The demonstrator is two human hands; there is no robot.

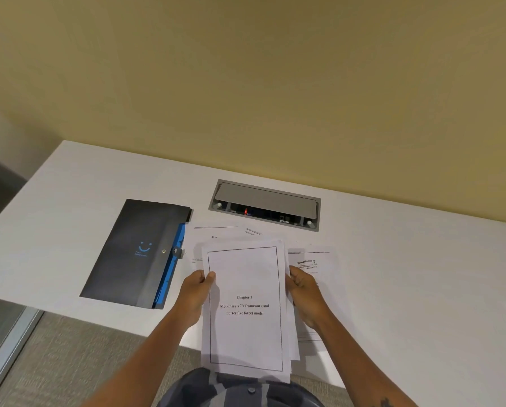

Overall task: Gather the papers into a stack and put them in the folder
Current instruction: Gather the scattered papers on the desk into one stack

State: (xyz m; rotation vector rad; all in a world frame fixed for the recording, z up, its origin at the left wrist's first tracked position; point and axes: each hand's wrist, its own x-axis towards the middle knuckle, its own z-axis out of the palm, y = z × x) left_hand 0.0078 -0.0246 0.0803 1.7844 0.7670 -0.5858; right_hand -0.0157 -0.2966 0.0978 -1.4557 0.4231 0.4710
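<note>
I hold a stack of white papers (245, 333) above the table's front edge; its top sheet reads "Chapter 3" inside a black border. My left hand (195, 292) grips the stack's left edge and my right hand (304, 289) grips its right edge. More loose sheets lie flat on the table behind the stack (216, 233) and to its right (312, 261). A black folder (134, 251) with blue inner pockets and a snap button lies shut on the table to the left of my left hand.
A grey cable box (265, 204) with a half-raised lid is set into the white table (407, 274) behind the papers. A yellow wall stands behind the table. Carpet floor and a glass partition (2, 342) lie at the lower left.
</note>
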